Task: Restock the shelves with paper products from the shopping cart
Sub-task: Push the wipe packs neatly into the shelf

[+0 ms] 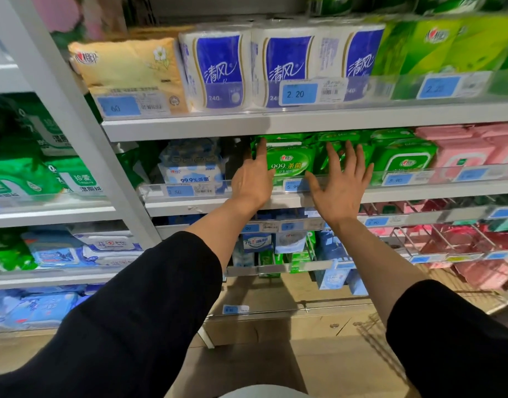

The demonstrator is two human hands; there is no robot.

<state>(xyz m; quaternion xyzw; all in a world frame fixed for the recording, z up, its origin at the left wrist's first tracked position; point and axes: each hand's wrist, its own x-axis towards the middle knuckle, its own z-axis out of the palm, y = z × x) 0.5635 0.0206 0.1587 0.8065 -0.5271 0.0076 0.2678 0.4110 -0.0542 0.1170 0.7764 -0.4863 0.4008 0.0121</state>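
green wipes pack point(290, 165) partly hidden behind both open hands.

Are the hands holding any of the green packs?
No, nothing is gripped. The left hand rests straight fingers on the left edge of a green wipes pack; the right hand is spread open before the packs.

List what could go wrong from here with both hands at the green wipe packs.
1. The left hand lies flat on the front green pack, beside a gap; a push could tip the pack sideways.
2. The right hand is spread open near the clear rail; it could knock the price tags.
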